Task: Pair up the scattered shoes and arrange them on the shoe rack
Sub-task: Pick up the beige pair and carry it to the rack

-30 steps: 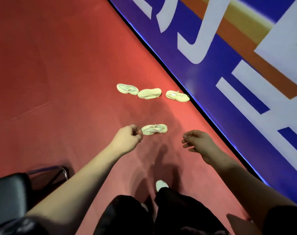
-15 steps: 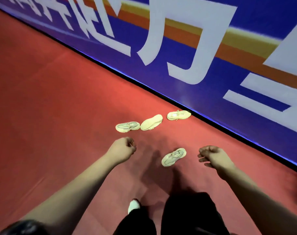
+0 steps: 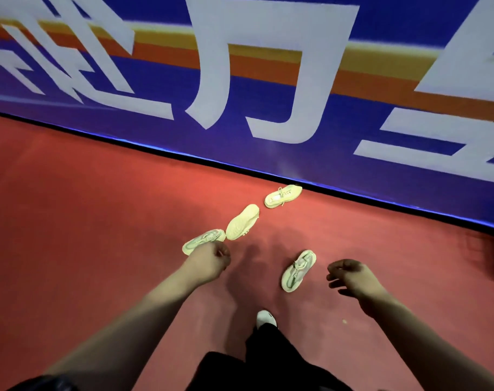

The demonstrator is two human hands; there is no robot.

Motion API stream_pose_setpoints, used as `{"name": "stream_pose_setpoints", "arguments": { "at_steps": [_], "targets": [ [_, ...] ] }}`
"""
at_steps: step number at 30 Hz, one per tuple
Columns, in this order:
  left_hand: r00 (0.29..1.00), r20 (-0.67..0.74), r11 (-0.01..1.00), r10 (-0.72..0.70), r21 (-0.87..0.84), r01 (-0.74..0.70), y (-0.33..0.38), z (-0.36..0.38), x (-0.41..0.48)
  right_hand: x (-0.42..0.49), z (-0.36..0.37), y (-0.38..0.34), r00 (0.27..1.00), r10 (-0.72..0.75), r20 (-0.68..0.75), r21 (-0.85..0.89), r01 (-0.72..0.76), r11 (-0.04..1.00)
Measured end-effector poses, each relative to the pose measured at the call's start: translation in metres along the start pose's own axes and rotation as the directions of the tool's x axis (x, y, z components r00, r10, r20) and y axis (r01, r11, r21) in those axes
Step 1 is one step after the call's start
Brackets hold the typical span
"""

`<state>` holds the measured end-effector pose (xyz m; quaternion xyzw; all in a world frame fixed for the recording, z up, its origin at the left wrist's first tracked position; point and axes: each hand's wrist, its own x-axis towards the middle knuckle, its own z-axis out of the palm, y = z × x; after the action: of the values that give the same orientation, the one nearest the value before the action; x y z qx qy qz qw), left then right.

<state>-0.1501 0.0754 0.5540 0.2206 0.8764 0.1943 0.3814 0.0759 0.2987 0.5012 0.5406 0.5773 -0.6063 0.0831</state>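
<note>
4 pale yellow-cream sneakers, all apart from near shoe. Far shoe [image 3: 283, 196]: upright, laces up, just beside base of blue wall [image 3: 352, 176]. Middle shoe [image 3: 242, 222]: flipped, sole up, diagonal. Left shoe [image 3: 202, 240]: upright w/ greenish trim, toe nearly touching middle shoe, near end hidden. Near shoe [image 3: 298, 270]: upright, same trim, on its own.
</note>
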Motion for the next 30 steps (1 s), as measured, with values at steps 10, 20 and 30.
{"name": "stream_pose_setpoints", "arguments": {
  "at_steps": [10, 20, 30],
  "targets": [
    [0.989, 0.148, 0.994, 0.011, 0.104, -0.026, -0.054, -0.034, 0.084, 0.041, 0.072, -0.025, 0.989, 0.135, -0.061, 0.010, -0.134, 0.991],
    [0.923, 0.374, 0.965, 0.088, 0.199, -0.173, -0.138, -0.063, 0.222, 0.116, 0.188, -0.035, 0.954, 0.201, -0.221, 0.168, -0.166, 0.972],
    [0.920, 0.379, 0.915, -0.100, 0.398, -0.065, -0.300, 0.026, 0.387, 0.292, 0.321, 0.059, 0.957, 0.271, -0.106, 0.195, -0.247, 0.949]
  ]
}}
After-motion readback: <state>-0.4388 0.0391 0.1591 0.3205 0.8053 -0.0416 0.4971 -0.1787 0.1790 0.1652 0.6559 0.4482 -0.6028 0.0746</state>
